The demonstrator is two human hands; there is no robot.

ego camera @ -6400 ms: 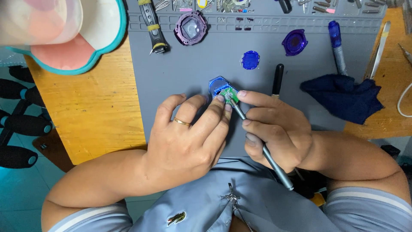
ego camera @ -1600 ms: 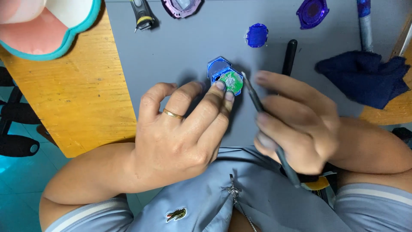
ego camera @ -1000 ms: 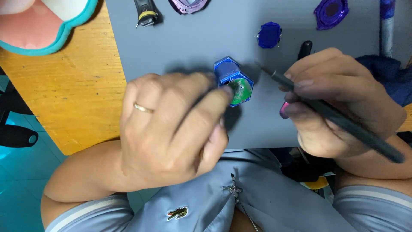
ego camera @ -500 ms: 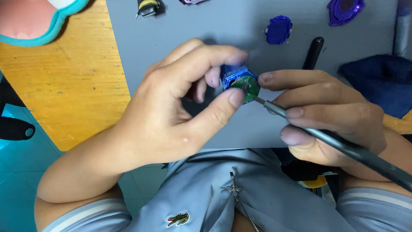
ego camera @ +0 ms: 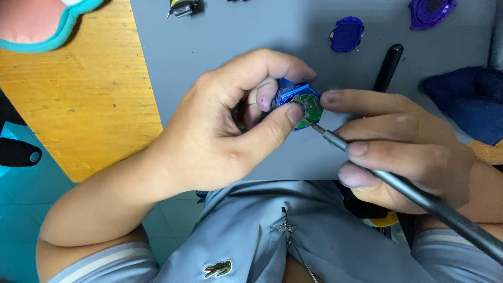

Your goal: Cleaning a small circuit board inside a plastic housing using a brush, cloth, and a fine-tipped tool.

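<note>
Lifting the small blue part (ego camera: 293, 99) clear of the grey mat (ego camera: 220, 47), we now pinch it in our left hand (ego camera: 220, 131), where a second ago it lay flat. Our right hand (ego camera: 403, 147) grips the slim screwdriver (ego camera: 419, 196), its tip touching the part's green board, so the work continues in mid-air.

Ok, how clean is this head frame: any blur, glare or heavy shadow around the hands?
Head view: the left hand and the small blue part with the green board are sharp; the right hand and its screwdriver show only slight softness. Lighting is even, with no glare on the grey mat; soft shadows lie beside the fingers. The edges look slightly stretched.
</note>
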